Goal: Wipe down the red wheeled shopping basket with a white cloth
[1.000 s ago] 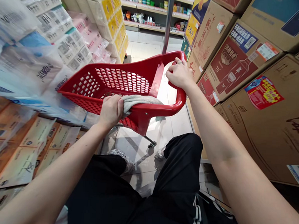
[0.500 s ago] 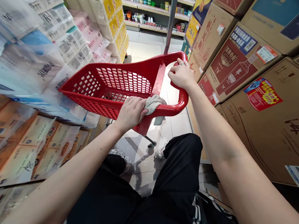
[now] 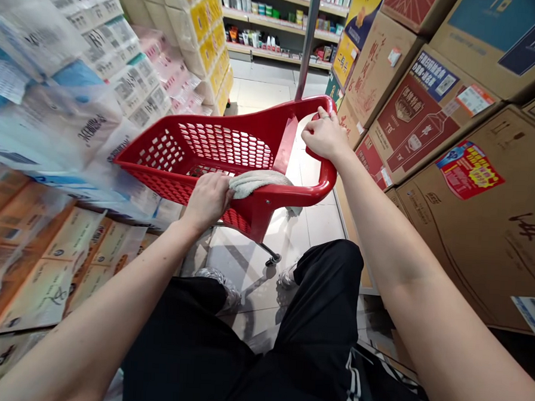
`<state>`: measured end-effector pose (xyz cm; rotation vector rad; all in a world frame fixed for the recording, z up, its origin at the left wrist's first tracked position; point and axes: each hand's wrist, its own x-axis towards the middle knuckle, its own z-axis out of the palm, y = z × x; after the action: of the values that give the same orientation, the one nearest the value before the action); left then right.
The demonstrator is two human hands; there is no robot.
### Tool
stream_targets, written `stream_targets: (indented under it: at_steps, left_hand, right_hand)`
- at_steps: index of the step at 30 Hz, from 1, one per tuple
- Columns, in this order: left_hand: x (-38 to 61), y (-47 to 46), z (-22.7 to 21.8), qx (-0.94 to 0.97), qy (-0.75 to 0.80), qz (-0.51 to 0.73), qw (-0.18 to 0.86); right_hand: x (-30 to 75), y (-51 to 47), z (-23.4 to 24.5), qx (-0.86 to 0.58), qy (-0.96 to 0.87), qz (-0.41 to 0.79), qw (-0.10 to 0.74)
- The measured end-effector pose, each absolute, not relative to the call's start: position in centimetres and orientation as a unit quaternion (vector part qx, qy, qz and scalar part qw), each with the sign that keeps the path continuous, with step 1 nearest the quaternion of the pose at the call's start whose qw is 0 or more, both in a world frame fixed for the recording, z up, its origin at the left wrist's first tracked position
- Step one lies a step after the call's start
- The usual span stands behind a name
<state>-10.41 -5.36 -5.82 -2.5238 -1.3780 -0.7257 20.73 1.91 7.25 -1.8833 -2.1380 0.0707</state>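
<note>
A cloth (image 3: 259, 181) lies stretched along the near rim (image 3: 294, 196) of a red cart (image 3: 262, 122), its leading end under a bare left hand (image 3: 209, 198), in a shop aisle. Half a second ago the same hand was close to the cart's handle (image 3: 329, 177), the cloth bunched beside it; now the hand has slid back along the rim, away from the handle, near where it was a second ago, and the fabric trails out behind it. The to-and-fro suggests rubbing over that one stretch of the cart, a pass each way. The left grip is closed over cloth and rim together, fingers laid across the top. The right hand (image 3: 327, 135) has kept its place, its grip curled round the handle, apparently steadying the cart, which has barely shifted. Wrapped packs (image 3: 92, 113) are stacked to the left of the cart, cartons (image 3: 427, 113) to its right; a metal post (image 3: 309, 47) rises just beyond it, with stocked shelves (image 3: 281, 25) farther off.
</note>
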Motion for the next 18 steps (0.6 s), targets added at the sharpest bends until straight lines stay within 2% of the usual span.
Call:
stream_targets:
  at_steps: [6, 13, 18]
  left_hand:
    - [-9.7, -4.7, -5.2, -0.865, -0.441, -0.228, 0.072]
    - [-9.0, -4.1, -5.3, -0.875, -0.425, -0.208, 0.104]
    - [-7.2, -4.4, -4.9, -0.868, -0.438, -0.223, 0.074]
  right_hand:
    - [20.8, 1.4, 7.3, -0.627, -0.768, -0.028, 0.127]
    - [19.4, -0.7, 6.5, -0.613, -0.783, -0.024, 0.098]
    - [19.8, -1.0, 6.5, -0.629, -0.771, -0.032, 0.093]
